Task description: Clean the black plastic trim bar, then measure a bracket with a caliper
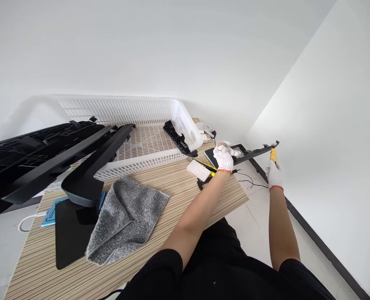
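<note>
My left hand (224,157), in a white knit glove with an orange cuff, is closed around a long black plastic trim piece (254,154). The trim reaches out past the table's right edge. My right hand (274,174), gloved the same way, grips a yellow-handled tool (273,155). The tool's upper end meets the far end of the trim; its tip is too small to make out. Near my left hand lie a white rectangular block (198,170), a yellow-and-black tape or rule (207,166) and small black tools.
A white plastic basket (141,160) stands at the back of the wood-grain table (185,196), holding a black plastic part (176,136). More black trim pieces (56,152) pile up at left. A grey cloth (128,221) partly covers a black flat panel (72,237). White walls (334,104) enclose the corner.
</note>
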`<state>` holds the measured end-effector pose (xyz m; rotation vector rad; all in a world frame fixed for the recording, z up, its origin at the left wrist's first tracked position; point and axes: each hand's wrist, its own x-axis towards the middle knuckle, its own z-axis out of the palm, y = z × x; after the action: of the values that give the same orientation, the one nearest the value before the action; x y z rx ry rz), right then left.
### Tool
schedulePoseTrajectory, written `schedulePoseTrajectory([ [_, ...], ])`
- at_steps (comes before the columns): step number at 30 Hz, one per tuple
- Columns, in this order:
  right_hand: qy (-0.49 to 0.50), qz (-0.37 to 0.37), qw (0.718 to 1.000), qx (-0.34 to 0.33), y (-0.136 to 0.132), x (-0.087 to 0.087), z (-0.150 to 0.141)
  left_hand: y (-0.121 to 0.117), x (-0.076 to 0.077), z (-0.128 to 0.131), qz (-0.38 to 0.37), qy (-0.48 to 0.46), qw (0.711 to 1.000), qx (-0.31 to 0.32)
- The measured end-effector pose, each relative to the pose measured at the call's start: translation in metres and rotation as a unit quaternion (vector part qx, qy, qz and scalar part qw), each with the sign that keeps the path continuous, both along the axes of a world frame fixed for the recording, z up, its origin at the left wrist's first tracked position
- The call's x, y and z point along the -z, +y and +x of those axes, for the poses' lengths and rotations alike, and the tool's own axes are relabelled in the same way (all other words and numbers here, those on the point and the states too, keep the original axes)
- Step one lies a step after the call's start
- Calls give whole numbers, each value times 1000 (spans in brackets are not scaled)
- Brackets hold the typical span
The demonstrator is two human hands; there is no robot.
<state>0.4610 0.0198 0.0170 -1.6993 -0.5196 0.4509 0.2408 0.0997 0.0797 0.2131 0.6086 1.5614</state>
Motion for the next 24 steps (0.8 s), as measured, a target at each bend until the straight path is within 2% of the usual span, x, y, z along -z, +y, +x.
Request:
schedulePoseTrajectory([
  [5,26,6,999,36,7,-6,7,2,3,-1,3,0,1000,-6],
  [14,42,5,998,36,12,-9,23,1,3,-1,7,4,1000,0],
  [24,78,24,996,-44,3,6,16,3,2,-4,23,-6,1000,-15],
])
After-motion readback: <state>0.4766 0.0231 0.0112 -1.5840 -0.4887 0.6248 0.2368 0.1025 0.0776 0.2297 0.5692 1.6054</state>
